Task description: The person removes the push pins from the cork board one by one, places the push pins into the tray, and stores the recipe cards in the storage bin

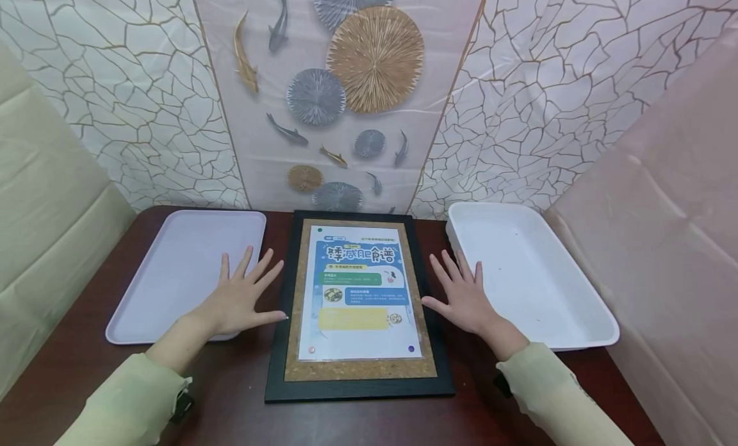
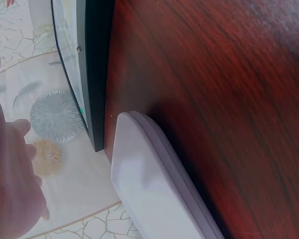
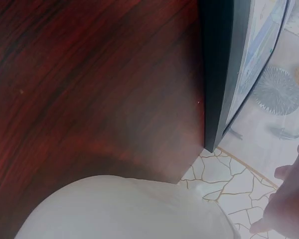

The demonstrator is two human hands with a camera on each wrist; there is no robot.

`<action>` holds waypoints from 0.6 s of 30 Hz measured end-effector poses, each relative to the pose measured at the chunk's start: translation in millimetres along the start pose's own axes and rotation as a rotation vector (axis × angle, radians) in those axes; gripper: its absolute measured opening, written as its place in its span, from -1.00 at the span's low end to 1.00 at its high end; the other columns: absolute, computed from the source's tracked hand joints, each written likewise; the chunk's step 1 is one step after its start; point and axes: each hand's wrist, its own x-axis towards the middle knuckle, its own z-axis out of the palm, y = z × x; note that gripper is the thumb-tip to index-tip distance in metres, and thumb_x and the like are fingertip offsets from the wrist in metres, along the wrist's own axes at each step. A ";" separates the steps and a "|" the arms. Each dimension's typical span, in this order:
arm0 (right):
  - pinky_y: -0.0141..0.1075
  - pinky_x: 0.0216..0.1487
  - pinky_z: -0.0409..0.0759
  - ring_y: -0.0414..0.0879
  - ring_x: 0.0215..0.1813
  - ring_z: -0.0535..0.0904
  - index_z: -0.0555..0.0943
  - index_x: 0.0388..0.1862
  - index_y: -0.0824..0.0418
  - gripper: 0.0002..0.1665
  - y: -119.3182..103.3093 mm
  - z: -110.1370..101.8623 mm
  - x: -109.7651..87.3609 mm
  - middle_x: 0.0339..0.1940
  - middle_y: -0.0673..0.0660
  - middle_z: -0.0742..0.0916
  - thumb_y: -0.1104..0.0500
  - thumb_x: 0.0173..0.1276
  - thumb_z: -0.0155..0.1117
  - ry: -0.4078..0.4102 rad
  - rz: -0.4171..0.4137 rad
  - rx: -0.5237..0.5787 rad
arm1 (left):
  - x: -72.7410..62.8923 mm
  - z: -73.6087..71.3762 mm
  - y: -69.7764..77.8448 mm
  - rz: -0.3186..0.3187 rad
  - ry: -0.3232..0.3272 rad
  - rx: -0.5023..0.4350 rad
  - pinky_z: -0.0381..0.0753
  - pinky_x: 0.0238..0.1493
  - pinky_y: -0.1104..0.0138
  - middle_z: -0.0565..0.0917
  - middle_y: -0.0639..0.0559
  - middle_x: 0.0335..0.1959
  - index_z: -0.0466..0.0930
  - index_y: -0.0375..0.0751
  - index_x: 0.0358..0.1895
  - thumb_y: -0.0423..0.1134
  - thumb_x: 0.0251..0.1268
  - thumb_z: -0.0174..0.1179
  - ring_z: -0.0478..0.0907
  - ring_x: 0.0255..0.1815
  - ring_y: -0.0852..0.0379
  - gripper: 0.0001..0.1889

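Observation:
A cork board with a black frame lies on the dark wood table between the two hands. A printed poster in blue, green and yellow is on the cork, with small coloured round pins at corners. My left hand has its fingers spread, above the inner edge of a flat pale tray, its thumb near the frame's left side. My right hand, also spread, hovers between the frame and a deeper white tray. Neither hand holds anything.
The wood table runs under everything. A patterned cloth backdrop with fish and round motifs rises behind it. Pale fabric walls stand at both sides, the right one close to the white tray's outer edge.

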 end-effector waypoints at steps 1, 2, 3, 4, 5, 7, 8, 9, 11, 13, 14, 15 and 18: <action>0.37 0.31 -0.36 0.36 0.50 -0.22 0.02 0.50 0.14 0.02 0.2 0.2 0.2 0.52 0.29 0.05 -0.21 0.20 0.20 0.000 0.000 0.000 | 0.1 0.2 0.4 0.004 0.005 -0.004 -0.50 0.25 -0.36 -0.04 -0.22 0.51 0.04 -0.09 0.46 0.35 0.01 0.16 -0.31 0.48 -0.38 -0.01; 0.37 0.31 -0.37 0.36 0.50 -0.23 0.02 0.50 0.14 0.02 0.2 0.2 0.3 0.52 0.29 0.05 -0.22 0.20 0.20 0.000 0.001 0.002 | 0.2 0.4 0.9 0.008 0.011 -0.009 -0.50 0.24 -0.36 -0.04 -0.22 0.51 0.03 -0.09 0.46 0.36 -0.01 0.17 -0.32 0.49 -0.37 0.01; 0.37 0.31 -0.38 0.35 0.50 -0.23 0.01 0.50 0.14 0.02 0.2 0.4 0.6 0.52 0.29 0.05 -0.22 0.20 0.20 -0.001 0.002 0.006 | 0.5 0.7 1.7 0.014 0.019 -0.008 -0.50 0.24 -0.37 -0.04 -0.22 0.51 0.03 -0.09 0.46 0.37 -0.04 0.18 -0.32 0.49 -0.37 0.02; 0.36 0.31 -0.38 0.35 0.50 -0.24 0.01 0.50 0.14 0.02 0.3 0.6 0.9 0.52 0.29 0.05 -0.22 0.20 0.20 -0.001 0.003 0.009 | 1.0 1.6 2.3 0.023 0.028 -0.014 -0.51 0.23 -0.38 -0.04 -0.23 0.51 0.03 -0.10 0.46 0.37 -0.06 0.19 -0.33 0.49 -0.37 0.04; 0.36 0.31 -0.38 0.35 0.50 -0.24 0.01 0.50 0.14 0.02 0.5 0.8 1.4 0.52 0.29 0.06 -0.22 0.20 0.20 0.000 0.004 0.013 | 1.5 2.4 3.2 0.032 0.037 -0.016 -0.50 0.22 -0.39 -0.04 -0.23 0.51 0.03 -0.10 0.46 0.38 -0.09 0.21 -0.34 0.49 -0.37 0.06; 0.35 0.32 -0.35 0.34 0.50 -0.22 0.01 0.50 0.14 0.03 1.0 1.3 2.9 0.52 0.29 0.08 -0.21 0.20 0.21 0.005 0.006 0.019 | 2.6 4.4 5.5 0.049 0.056 -0.023 -0.49 0.22 -0.40 -0.04 -0.22 0.51 0.02 -0.09 0.46 0.39 -0.15 0.24 -0.34 0.49 -0.36 0.10; 0.35 0.33 -0.34 0.34 0.50 -0.21 0.00 0.50 0.14 0.03 0.7 1.3 4.1 0.51 0.30 0.09 -0.20 0.19 0.21 0.009 0.007 0.029 | 3.4 5.7 7.1 0.057 0.063 -0.026 -0.48 0.22 -0.40 -0.04 -0.22 0.51 0.02 -0.09 0.46 0.39 -0.18 0.26 -0.34 0.49 -0.36 0.12; 0.34 0.34 -0.31 0.33 0.50 -0.19 0.00 0.50 0.15 0.03 0.6 1.5 5.5 0.51 0.30 0.10 -0.19 0.19 0.22 0.015 0.008 0.038 | 4.2 7.1 8.8 0.067 0.073 -0.027 -0.47 0.22 -0.40 -0.04 -0.21 0.51 0.02 -0.09 0.46 0.40 -0.21 0.27 -0.33 0.49 -0.36 0.14; 0.32 0.35 -0.23 0.32 0.48 -0.12 -0.02 0.50 0.16 0.03 -0.1 1.3 9.1 0.49 0.31 0.13 -0.16 0.21 0.22 0.031 0.018 0.089 | 5.8 9.7 13.3 0.084 0.079 -0.034 -0.47 0.22 -0.40 -0.04 -0.21 0.51 0.02 -0.08 0.46 0.41 -0.26 0.29 -0.32 0.49 -0.36 0.17; 0.28 0.36 -0.13 0.29 0.47 -0.06 -0.06 0.51 0.16 0.02 -1.8 1.1 13.3 0.49 0.31 0.14 -0.16 0.24 0.19 0.037 0.047 0.153 | 7.8 12.7 18.6 0.100 0.078 -0.029 -0.44 0.23 -0.40 -0.03 -0.20 0.51 0.03 -0.08 0.46 0.43 -0.29 0.29 -0.29 0.49 -0.37 0.19; 0.27 0.37 -0.08 0.29 0.46 -0.03 -0.08 0.51 0.15 0.01 -2.6 1.3 15.6 0.48 0.31 0.14 -0.17 0.27 0.17 0.037 0.064 0.192 | 8.8 14.6 21.0 0.109 0.073 -0.027 -0.44 0.23 -0.40 -0.03 -0.20 0.51 0.03 -0.09 0.46 0.44 -0.30 0.29 -0.29 0.49 -0.37 0.19; 0.25 0.37 -0.04 0.27 0.47 -0.02 -0.10 0.51 0.15 0.00 -3.4 1.5 17.9 0.49 0.30 0.13 -0.19 0.29 0.13 0.033 0.084 0.236 | 9.7 16.4 23.4 0.118 0.065 -0.025 -0.43 0.23 -0.40 -0.03 -0.20 0.51 0.03 -0.09 0.46 0.45 -0.31 0.29 -0.30 0.49 -0.38 0.20; 0.25 0.36 0.03 0.25 0.49 -0.02 -0.18 0.52 0.12 -0.03 -8.8 0.8 23.6 0.51 0.29 0.11 -0.26 0.36 -0.01 -0.014 0.157 0.392 | 11.9 22.7 29.7 0.149 0.044 -0.010 -0.38 0.23 -0.41 -0.01 -0.20 0.50 0.04 -0.10 0.46 0.49 -0.33 0.26 -0.29 0.49 -0.37 0.22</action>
